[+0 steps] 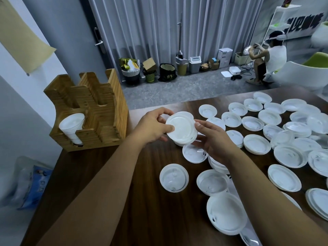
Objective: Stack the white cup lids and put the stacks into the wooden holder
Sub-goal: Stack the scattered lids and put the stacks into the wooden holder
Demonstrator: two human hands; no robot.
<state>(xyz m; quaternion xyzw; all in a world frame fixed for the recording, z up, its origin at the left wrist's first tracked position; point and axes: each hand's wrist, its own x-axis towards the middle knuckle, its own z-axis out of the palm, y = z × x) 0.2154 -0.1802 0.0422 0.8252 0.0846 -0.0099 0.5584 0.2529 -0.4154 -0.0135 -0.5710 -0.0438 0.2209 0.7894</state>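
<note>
Holding a short stack of lids above the table, tilted toward the camera. Left hand fingers curled round its left rim, thumb on top face. Right hand fingers curled under its right edge, thumb at rim. Loose lids spread across table to the right. Wooden holder at table's left corner; one lid stack in its front left slot.
</note>
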